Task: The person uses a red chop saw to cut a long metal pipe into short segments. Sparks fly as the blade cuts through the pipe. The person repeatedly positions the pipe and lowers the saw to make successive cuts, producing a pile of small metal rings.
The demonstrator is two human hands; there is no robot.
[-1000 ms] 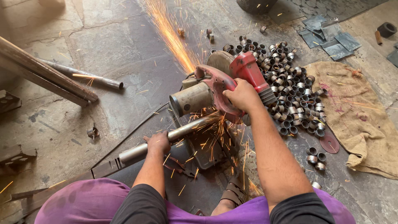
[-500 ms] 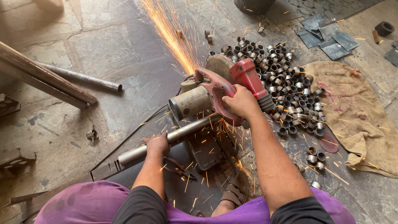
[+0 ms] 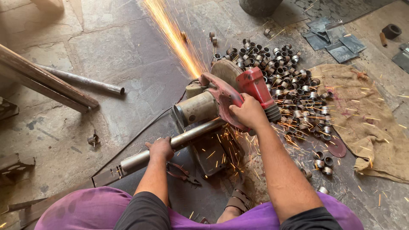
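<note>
A red chop saw sits on the stone floor, throwing a stream of orange sparks up and to the left. My right hand grips the saw's red handle and holds it pressed down. A long grey metal pipe lies under the blade, running down to the left. My left hand is closed around this pipe, a short way from the cut. A heap of short cut pipe rings lies just right of the saw.
Long metal pipes lie on the floor at left. A burlap sack is spread at right, with flat metal plates beyond it. Pliers rest below the pipe. My purple-clad knees and a sandalled foot are at the bottom.
The saw head has stayed down on the pipe and sparks keep flying. Both hands hold the same grips; the view has shifted slightly.
</note>
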